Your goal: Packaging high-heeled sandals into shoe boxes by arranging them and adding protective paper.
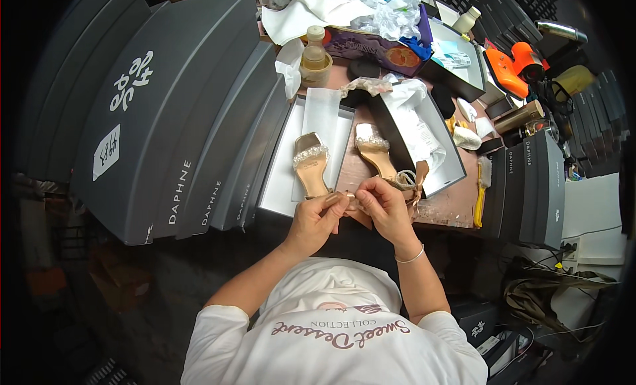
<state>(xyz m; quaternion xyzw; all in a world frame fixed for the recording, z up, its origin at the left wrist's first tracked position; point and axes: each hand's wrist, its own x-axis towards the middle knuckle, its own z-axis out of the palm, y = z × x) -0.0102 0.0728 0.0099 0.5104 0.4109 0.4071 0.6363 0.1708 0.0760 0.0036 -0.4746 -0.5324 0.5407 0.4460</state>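
Note:
A gold high-heeled sandal (310, 166) with a clear beaded band across the toes lies toe away from me, over an open shoe box (273, 186) with white lining. Its mate, another sandal (376, 153), rests to the right on the pinkish table. At the heel of the left sandal, my left hand (317, 220) is closed in a pinch. Close against it, my right hand (385, 207) pinches too, thumb and forefinger together. A small pale, shiny bit shows between the fingertips; what it is I cannot make out. Brown ribbon-like straps (421, 179) hang beside my right hand.
Tall stacks of dark grey shoe boxes (179, 120) crowd the left. Right of the sandals stands a box (445, 166) with white tissue. A yellow-handled brush (479, 193) lies by more boxes (530, 186). Behind are a glue bottle (315, 54) and an orange tool (507, 72).

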